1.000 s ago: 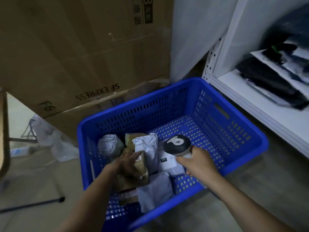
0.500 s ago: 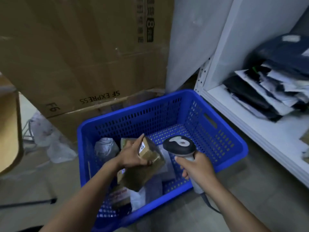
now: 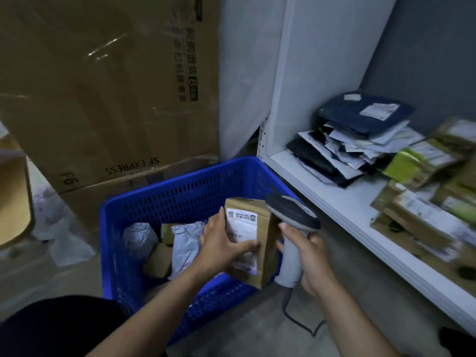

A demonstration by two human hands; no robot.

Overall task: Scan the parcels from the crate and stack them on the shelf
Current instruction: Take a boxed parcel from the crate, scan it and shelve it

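My left hand (image 3: 221, 249) grips a brown cardboard parcel (image 3: 262, 228) with a white label, held above the right side of the blue crate (image 3: 180, 191). My right hand (image 3: 313, 258) holds the grey handle of a barcode scanner (image 3: 292, 215), whose dark head sits right beside the parcel's upper right edge. Inside the crate lie grey plastic mailers (image 3: 185, 240) and a small brown box (image 3: 159, 261). The white shelf (image 3: 347, 210) stands to the right, carrying piled parcels.
Dark and white mailers (image 3: 355, 140) are stacked at the shelf's back; brown and green boxes (image 3: 425, 191) fill its right part. Big cardboard cartons (image 3: 103, 94) stand behind the crate. White bags (image 3: 59, 228) lie on the floor at left. The scanner cable (image 3: 298, 320) trails down.
My left hand has lifted the brown parcel out of the crate and turned its label up. The scanner has moved beside it. The view has swung right toward the shelf.
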